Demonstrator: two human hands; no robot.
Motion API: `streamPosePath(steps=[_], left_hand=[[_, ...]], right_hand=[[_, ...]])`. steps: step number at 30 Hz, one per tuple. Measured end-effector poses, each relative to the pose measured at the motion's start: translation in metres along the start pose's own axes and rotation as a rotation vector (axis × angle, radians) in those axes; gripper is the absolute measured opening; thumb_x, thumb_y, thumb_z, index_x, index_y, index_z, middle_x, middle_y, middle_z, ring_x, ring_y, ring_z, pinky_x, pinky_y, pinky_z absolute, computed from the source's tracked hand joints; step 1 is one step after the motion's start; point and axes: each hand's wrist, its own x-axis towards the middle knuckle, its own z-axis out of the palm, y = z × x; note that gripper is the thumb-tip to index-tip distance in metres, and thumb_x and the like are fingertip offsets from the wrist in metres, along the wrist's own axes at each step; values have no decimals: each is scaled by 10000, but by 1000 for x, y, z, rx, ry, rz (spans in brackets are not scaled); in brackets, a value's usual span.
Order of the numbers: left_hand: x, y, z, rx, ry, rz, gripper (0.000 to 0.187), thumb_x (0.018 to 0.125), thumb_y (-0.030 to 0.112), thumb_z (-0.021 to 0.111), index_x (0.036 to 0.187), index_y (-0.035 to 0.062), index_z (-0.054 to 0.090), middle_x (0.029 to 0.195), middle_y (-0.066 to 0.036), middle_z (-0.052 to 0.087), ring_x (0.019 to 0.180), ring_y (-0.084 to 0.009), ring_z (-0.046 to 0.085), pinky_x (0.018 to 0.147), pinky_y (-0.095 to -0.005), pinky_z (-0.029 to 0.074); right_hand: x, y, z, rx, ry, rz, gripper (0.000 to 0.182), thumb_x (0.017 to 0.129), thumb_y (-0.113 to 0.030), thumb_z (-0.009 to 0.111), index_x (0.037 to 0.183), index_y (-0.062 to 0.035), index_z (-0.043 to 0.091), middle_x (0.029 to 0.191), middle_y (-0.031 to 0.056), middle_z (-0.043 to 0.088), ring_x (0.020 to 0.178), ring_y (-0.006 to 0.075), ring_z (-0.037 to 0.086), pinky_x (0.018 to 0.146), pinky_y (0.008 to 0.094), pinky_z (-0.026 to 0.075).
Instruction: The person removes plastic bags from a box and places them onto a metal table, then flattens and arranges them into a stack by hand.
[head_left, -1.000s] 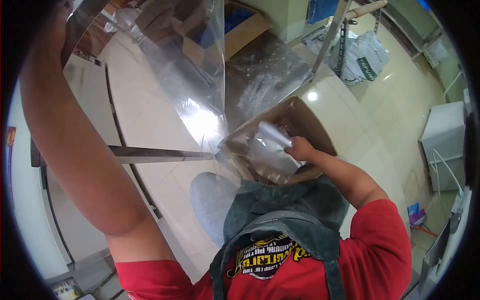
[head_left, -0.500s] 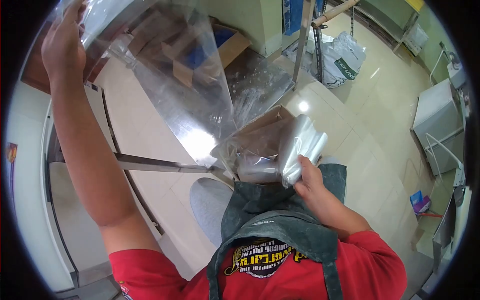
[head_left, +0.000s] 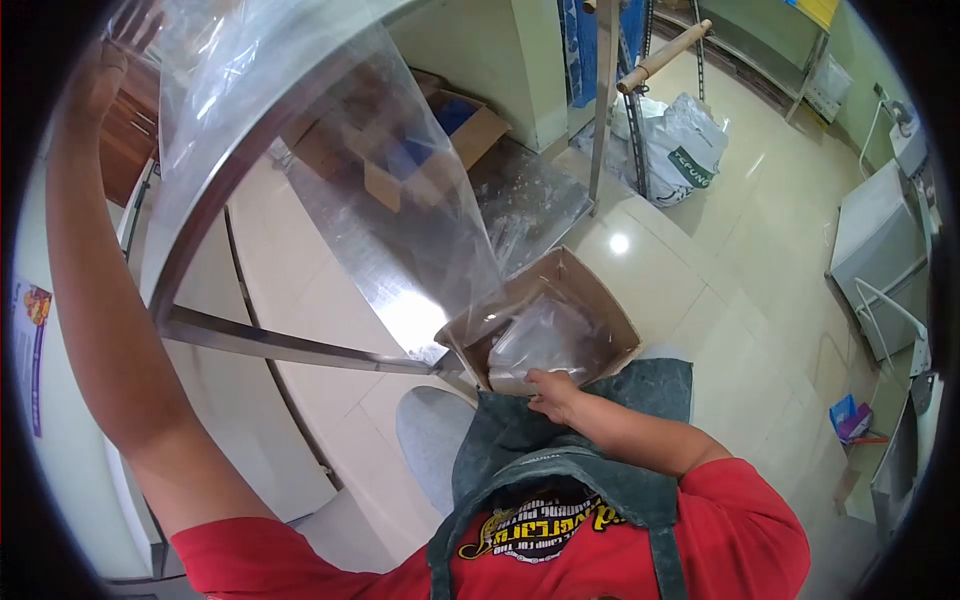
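My left hand (head_left: 98,80) is raised at the upper left, beside a large clear plastic sheet (head_left: 290,90) that hangs down towards a cardboard box; its fingers are blurred and partly cut off. The cardboard box (head_left: 615,312) stands open at my lap. Crumpled clear plastic bags (head_left: 545,335) lie inside it. At the box's near edge, my right hand (head_left: 552,394) is closed, its fingertips against the bags.
A metal frame bar (head_left: 290,345) crosses at the left. Beyond it are a metal shelf (head_left: 400,290) and another open carton (head_left: 478,135). A white sack (head_left: 685,150) sits by a metal post (head_left: 603,110). White appliances (head_left: 875,250) line the right.
My right hand has moved left and down to the box, and the plastic bundle it held up is now inside. My left arm has shifted left; the hanging sheet has moved with the view.
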Motion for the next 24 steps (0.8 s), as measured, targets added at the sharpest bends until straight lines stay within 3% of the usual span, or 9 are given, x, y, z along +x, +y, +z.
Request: streamPosePath(steps=[5, 6, 9, 13, 16, 17, 20, 22, 24], left_hand=[[20, 20, 33, -162, 197, -182, 351, 1043, 176, 445, 1313, -43, 496, 1438, -268, 475, 1316, -408, 495, 1167, -507, 339], [10, 37, 42, -85, 13, -170, 536, 1054, 148, 360, 1526, -27, 175, 1598, -292, 177, 1447, -513, 233, 1219, -606, 175], [34, 66, 25, -153, -191, -156, 619, 1049, 167, 348, 1561, -16, 53, 1617, -287, 87, 1469, -503, 171, 1204, -635, 184], [47, 96, -32, -637, -512, -361, 629, 1005, 125, 500, 1556, 21, 215, 1636, -235, 61, 1507, -438, 60, 1116, -704, 304], [16, 120, -26, -851, -523, -481, 565, 1007, 235, 503, 1529, 103, 331, 1633, -244, 38, 1485, -491, 98, 954, -774, 399], [12, 124, -24, -921, -525, -517, 548, 1008, 272, 505, 1520, 130, 370, 1632, -247, 31, 1477, -509, 110, 900, -797, 431], [2, 128, -24, -866, -419, -628, 514, 996, 277, 521, 1469, 94, 434, 1606, -289, 91, 1422, -526, 266, 831, -721, 534], [-6, 123, -23, -813, -327, -689, 439, 992, 278, 531, 1380, 76, 493, 1571, -311, 188, 1379, -519, 357, 829, -680, 564], [-22, 111, -26, -664, -258, -749, 295, 994, 258, 549, 1221, 70, 561, 1507, -315, 336, 1323, -501, 445, 838, -638, 580]], right_hand=[[-131, -81, 5, -86, 39, -412, 392, 977, -118, 533, 1348, -10, 464, 1251, 138, 565, 959, 229, 615, 905, 372, 512], [-133, -103, -1, -170, 33, -628, 349, 999, -109, 506, 1332, -6, 498, 1212, 122, 601, 974, 214, 621, 900, 346, 511], [-164, -201, 11, -227, 56, -985, 292, 1032, -103, 457, 1270, -3, 594, 1099, 81, 683, 1016, 170, 632, 903, 288, 499], [-238, -327, 72, -234, -203, -1146, 322, 999, -42, 449, 1275, 13, 604, 1210, 134, 670, 1128, 199, 620, 994, 305, 469], [-248, -355, 110, -404, -473, -998, 342, 989, -51, 463, 1298, 1, 602, 1263, 136, 651, 1151, 212, 614, 1017, 318, 461], [-263, -354, 122, -589, -704, -847, 345, 991, -72, 474, 1304, -1, 600, 1249, 123, 651, 1151, 208, 612, 1024, 326, 458], [-312, -336, 127, -908, -1089, -446, 379, 1010, -188, 518, 1334, -2, 576, 1163, 96, 656, 1142, 197, 606, 1015, 347, 460], [-325, -308, 113, -658, -1137, 2, 505, 1047, -385, 439, 1358, -6, 563, 1103, 88, 650, 1168, 197, 581, 1032, 362, 426], [-345, -290, 94, -624, -1274, 49, 612, 1040, -478, 366, 1393, -5, 527, 1136, 105, 647, 1190, 212, 569, 1056, 373, 395]])
